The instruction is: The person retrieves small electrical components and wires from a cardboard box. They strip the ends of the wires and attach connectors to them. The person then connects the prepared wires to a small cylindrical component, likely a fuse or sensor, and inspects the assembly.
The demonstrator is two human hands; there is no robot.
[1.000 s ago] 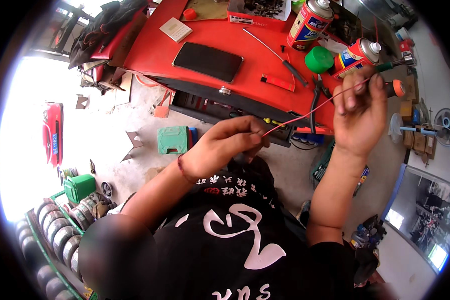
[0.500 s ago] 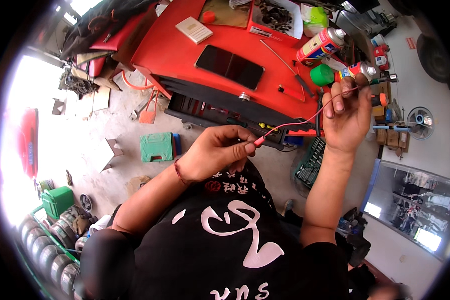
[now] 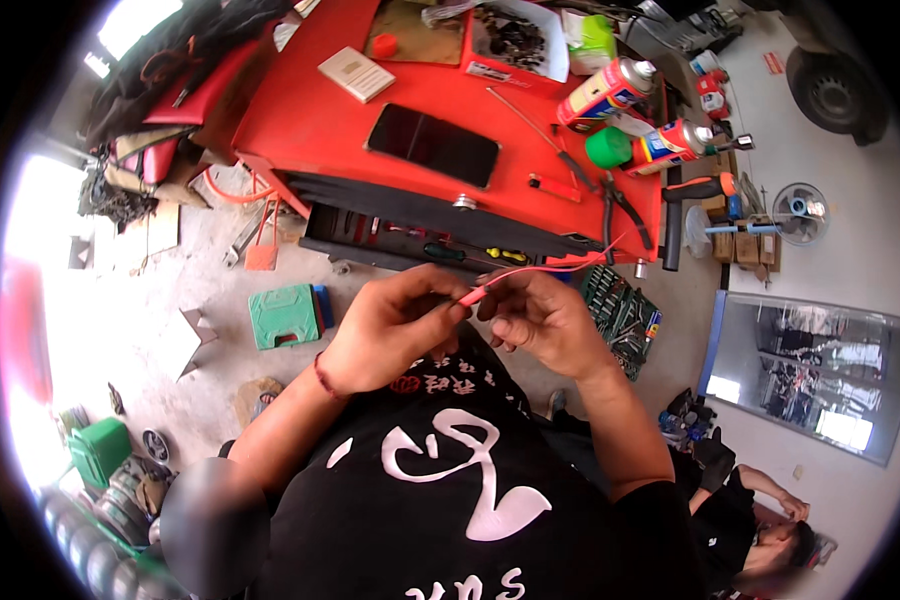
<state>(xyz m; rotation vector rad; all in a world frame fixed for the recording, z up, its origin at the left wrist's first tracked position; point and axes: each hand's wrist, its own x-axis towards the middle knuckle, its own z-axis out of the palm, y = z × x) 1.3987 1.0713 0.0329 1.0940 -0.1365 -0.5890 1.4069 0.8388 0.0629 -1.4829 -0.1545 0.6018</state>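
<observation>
Presently pinching pink sleeve (image 3: 473, 296) of red wire (image 3: 555, 268), near centre, in closed left hand (image 3: 385, 328); curling right hand (image 3: 545, 322) beside it, grip undeterminable. Already sleeved; not visibly joined at right end, trailing toward far pliers (image 3: 610, 210).

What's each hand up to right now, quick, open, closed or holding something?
Left hand: closed, pinching the red sleeve on the wire.
Right hand: fingers curled beside the sleeve; whether it grips anything cannot be told.
</observation>
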